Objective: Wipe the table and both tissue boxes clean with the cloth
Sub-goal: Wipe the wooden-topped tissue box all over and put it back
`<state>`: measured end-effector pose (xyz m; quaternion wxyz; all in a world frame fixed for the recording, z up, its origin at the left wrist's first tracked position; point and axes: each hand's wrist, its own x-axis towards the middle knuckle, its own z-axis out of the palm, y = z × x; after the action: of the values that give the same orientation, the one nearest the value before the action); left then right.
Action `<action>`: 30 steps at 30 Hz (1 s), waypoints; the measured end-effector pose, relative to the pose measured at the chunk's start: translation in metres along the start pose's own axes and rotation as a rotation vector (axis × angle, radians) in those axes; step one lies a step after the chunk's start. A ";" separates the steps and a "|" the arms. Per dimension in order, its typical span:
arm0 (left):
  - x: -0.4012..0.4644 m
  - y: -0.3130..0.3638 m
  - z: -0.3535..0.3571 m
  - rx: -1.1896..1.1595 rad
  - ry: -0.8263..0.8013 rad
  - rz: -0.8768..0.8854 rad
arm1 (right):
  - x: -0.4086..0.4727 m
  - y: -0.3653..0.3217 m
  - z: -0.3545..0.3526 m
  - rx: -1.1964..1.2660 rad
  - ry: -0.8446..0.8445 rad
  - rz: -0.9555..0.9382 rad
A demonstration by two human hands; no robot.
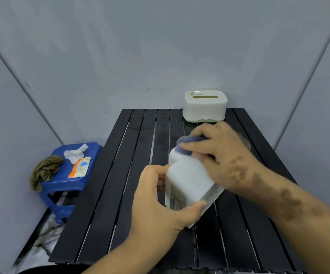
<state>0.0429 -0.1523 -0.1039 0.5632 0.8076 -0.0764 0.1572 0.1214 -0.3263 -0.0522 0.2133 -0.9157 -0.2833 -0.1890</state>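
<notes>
Head view shows us two tissue boxes, one cloth and two hands at work. We count one white tissue box [188, 180] tilted on its side over the middle of the surface [120, 175], its open underside turned toward the near left. Our left hand [160, 202] grips it from the near side, thumb along the lower rim and fingers curled round the left edge. Our right hand [219, 153] presses a grey-blue cloth [188, 144] against the far end of that box, fingers curled over the cloth. We count a second tissue box [205, 106], cream with a green base and a slot on top, standing upright at the far right edge of the surface, well apart from the hands.

We note the surface is black and slatted, with pale gaps between the slats. One blue stool [69, 175] stands to the left, beside it. On the stool we count one crumpled white tissue [75, 154], one orange packet [80, 167] and one olive rag [45, 171] hanging over its left edge. Plain grey-white walls [120, 56] close in the far side and both flanks.
</notes>
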 end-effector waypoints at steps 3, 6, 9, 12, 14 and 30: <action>-0.001 0.000 -0.001 0.003 -0.009 0.005 | 0.002 0.000 -0.004 0.027 -0.084 -0.083; 0.000 0.000 -0.002 0.003 -0.024 0.000 | 0.003 0.030 -0.010 0.107 0.024 0.171; 0.000 0.000 -0.002 0.000 -0.029 0.001 | 0.003 0.020 -0.004 0.051 0.038 0.188; -0.001 0.000 -0.002 0.010 -0.022 0.006 | 0.002 -0.013 0.002 -0.005 -0.058 -0.055; -0.001 -0.001 -0.003 0.017 -0.025 0.003 | 0.006 -0.010 0.000 0.021 -0.101 -0.049; 0.001 0.001 -0.010 0.022 -0.074 -0.030 | 0.002 0.030 -0.015 0.131 0.015 0.240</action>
<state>0.0417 -0.1432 -0.0990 0.5535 0.8200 -0.0831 0.1197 0.1371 -0.3553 -0.0468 0.2958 -0.9257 -0.1819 -0.1500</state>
